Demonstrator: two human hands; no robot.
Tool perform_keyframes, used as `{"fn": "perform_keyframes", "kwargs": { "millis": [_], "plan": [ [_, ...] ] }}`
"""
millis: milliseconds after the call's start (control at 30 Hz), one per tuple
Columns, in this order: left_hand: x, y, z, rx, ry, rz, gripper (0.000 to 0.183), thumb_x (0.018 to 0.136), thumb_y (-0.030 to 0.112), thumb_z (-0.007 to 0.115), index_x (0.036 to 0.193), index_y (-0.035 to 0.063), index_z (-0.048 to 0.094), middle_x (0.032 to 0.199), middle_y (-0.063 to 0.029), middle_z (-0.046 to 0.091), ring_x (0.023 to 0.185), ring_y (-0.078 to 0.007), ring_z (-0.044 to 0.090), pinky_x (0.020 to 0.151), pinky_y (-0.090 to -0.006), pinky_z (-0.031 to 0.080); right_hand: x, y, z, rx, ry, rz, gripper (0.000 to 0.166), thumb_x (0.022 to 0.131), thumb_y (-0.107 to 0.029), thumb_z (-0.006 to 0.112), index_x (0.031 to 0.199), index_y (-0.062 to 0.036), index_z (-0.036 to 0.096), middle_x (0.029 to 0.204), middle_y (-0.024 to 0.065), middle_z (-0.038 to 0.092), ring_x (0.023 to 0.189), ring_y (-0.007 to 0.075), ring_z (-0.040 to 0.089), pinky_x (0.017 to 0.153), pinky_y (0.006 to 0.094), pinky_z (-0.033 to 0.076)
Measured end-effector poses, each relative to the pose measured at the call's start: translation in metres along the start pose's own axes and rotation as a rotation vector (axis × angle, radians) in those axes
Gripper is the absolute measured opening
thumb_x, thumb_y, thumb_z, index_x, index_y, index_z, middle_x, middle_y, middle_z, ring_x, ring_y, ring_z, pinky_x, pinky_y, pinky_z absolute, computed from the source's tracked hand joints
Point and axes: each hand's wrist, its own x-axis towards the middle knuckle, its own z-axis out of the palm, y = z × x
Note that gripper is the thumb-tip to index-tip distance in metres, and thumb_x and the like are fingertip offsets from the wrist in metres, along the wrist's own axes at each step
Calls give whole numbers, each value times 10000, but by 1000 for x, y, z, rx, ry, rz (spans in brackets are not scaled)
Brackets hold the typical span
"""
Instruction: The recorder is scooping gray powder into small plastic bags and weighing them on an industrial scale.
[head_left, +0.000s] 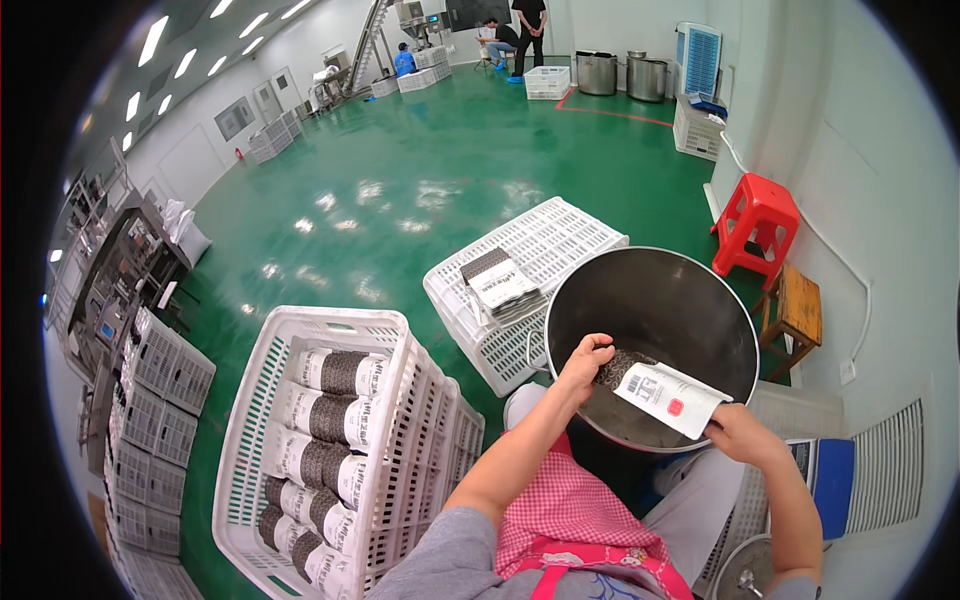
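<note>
A white pouch (667, 397) with a dark patterned end slants over a large steel pot (652, 292). It bears writing, a barcode and a red mark. My right hand (750, 435) grips the pouch's white end, some fingers hidden at its edge. My left hand (589, 367) is at the dark end, fingers curled and partly apart; how firmly it holds is unclear. Left of the pot, a stack of flat pouches (502, 285) lies on an upturned white plastic crate (555, 232). Filled pouches (330, 427) sit in rows in another white crate (386, 330).
A red plastic stool (757, 225) and a wooden stool (799, 307) stand by the right wall. A blue-sided scale (831, 487) and a metal bowl with a scoop (742, 574) are low at right. Crates (154, 420) stack at left. Several people (531, 30) are far back.
</note>
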Motion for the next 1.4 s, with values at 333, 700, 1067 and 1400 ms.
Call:
{"fn": "perform_keyframes", "kwargs": {
  "millis": [333,700,1067,1400],
  "plan": [
    [-99,65,94,1156,-755,1225,455,731,111,783,1160,111,634,1125,-92,650,1044,-304,608,868,-414,460,16,6,-1,136,188,79,231,821,-130,689,1020,-15,664,918,198,719,889,383,700,787,428,542],
    [-18,44,82,1702,-893,1025,67,788,139,662,807,79,685,849,-83,663,832,-273,682,690,-384,556,92,30,-15,-171,-117,-72,230,749,-214,714,910,-53,678,874,162,703,860,367,679,749,462,530],
    [127,18,-24,1517,-66,862,70,763,10,644,707,18,601,772,-144,601,747,-358,650,654,-453,533,195,243,218,-243,-499,584,417,978,-397,554,1106,-28,700,1082,170,718,1017,333,691,890,470,537],
    [143,28,-35,1253,110,898,102,792,-18,742,876,5,689,820,-116,650,711,-309,644,631,-368,512,188,234,408,134,-835,927,425,1003,-295,479,836,23,705,750,155,705,628,273,708,572,426,575]
  ]
}}
